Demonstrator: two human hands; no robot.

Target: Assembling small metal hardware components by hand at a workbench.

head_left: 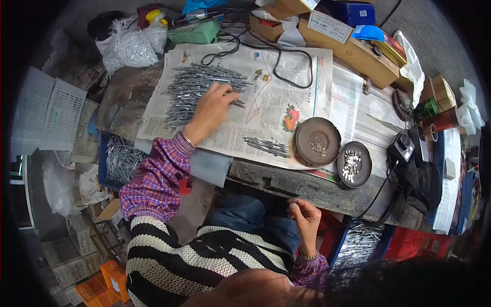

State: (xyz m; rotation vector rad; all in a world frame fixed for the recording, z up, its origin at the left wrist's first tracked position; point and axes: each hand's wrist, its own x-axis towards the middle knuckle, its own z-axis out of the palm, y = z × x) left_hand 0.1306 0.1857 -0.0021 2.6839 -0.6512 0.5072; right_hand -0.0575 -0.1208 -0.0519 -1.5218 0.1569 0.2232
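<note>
My left hand (210,111) reaches over the right side of a spread pile of slim grey metal pieces (186,94) on newspaper. Its fingers are bent together, and slim metal ends show by the fingertips; I cannot tell how many it grips. In front of my lap, below the table edge, my right hand (307,219) is closed with thumb and fingers pressed together; anything inside is hidden. A small row of similar metal pieces (267,147) lies nearer me. Beside it, a brown round dish (327,128) holds small metal bits, and a smaller dark dish (364,176) holds shiny ones.
Newspaper (276,61) covers the table, with a black cable (310,71) looped on it. A green box-shaped device (194,33), a bag of metal pieces (128,46) and cardboard boxes (353,53) stand behind. Blue bins of metal parts (123,161) flank the table.
</note>
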